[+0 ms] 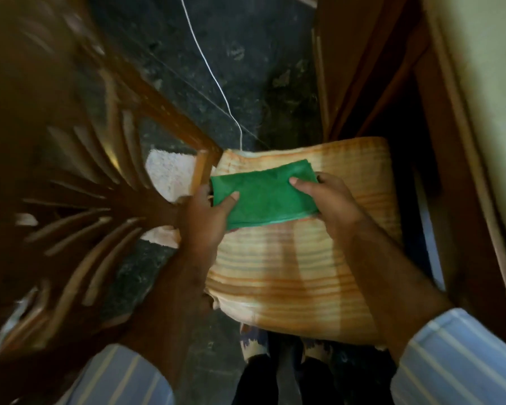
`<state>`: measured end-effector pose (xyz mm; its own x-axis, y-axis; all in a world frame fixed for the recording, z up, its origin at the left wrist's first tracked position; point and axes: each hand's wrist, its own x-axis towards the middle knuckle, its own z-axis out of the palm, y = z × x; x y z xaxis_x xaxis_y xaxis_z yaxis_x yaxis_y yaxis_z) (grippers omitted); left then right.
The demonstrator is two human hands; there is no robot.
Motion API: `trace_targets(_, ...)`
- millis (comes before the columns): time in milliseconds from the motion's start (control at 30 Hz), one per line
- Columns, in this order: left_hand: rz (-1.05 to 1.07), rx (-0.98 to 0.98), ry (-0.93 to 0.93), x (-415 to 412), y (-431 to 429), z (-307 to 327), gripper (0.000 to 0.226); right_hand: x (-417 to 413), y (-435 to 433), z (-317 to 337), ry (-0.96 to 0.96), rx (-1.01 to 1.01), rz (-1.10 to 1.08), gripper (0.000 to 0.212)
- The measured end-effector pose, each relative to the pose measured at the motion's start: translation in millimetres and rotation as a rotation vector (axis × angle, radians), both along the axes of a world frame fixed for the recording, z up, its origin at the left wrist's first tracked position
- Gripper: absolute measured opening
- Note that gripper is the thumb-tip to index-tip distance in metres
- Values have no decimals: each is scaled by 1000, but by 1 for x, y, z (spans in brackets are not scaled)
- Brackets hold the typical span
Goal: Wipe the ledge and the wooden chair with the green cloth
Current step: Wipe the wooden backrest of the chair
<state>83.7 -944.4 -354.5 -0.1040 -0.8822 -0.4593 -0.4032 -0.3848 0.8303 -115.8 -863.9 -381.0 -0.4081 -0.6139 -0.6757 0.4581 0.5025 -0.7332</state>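
Both hands pinch the folded green terry cloth (262, 195): left hand (206, 220) closed on its near-left corner, right hand (330, 204) closed on its right end, thumbs on top. Cloth hangs just above the orange-striped folded towel (289, 276), not on any chair wood yet. Risks, imo: cloth slips mid-refold, or snags the towel & drags it off. Brown slatted wooden chair (79, 182) sits left of towel, blurred. Thin white cord (216, 83) runs beyond towel; could trip. Ledge: can't tell which surface.
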Motion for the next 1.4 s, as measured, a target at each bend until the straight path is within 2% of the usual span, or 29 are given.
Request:
trace_targets(100, 6, -225, -83, 11, -16, 68, 19, 11, -25, 40, -52, -125, -24, 15)
trace_targets(200, -21, -356, -104, 29, -37, 135, 19, 31, -52, 83, -152, -267, -13, 25)
trace_targets(267, -68, -483, -243, 40, -50, 177, 21, 46, -69, 108, -210, -323, 10, 26)
trace_targets(367, -133, -753, -557, 54, -63, 234, 34, 72, -92, 140, -226, -349, 58, 21)
trace_targets(467, -234, -942, -641, 65, -78, 273, 37, 104, -111, 155, -191, -314, 49, 13)
trace_targets(533, -320, -1004, -736, 75, -91, 284, 37, 126, -123, 158, -119, -237, -10, 23)
trace_targets(633, -396, -1034, -812, 88, -102, 280, 33, 155, -129, 162, 299, -159, -85, 25)
trace_targets(700, -375, -1048, -783, 97, -104, 271, 31, 180, -126, 170, 535, -341, -70, 20)
trace_targets(767, -356, -1062, -755, 104, -107, 263, 31, 208, -121, 176, 630, -557, 101, 35)
trace_targets(833, -371, -1069, -730, 108, -109, 257, 33, 234, -121, 177, 632, -682, 296, 49)
trace_targets(900, -363, -1007, -668, 111, -109, 255, 38, 250, -121, 176, 566, -723, 363, 57)
trace_targets(1000, -370, -867, -586, 114, -107, 254, 49, 259, -127, 172, 502, -705, 335, 61)
trace_targets(1067, -389, -802, -505, 114, -106, 252, 57, 258, -137, 169, 514, -713, 307, 59)
trace_targets(1167, -301, -682, -315, 113, -103, 254, 67, 247, -169, 166, 584, -714, 234, 54)
trace_targets(1233, -335, -661, -357, 109, -100, 253, 74, 236, -192, 159, 627, -709, 150, 62)
trace_targets(1300, -461, -690, -528, 107, -101, 252, 78, 227, -213, 147, 635, -688, 82, 73)
trace_targets(1400, -550, -735, -634, 104, -103, 252, 77, 219, -227, 124, 566, -597, 28, 74)
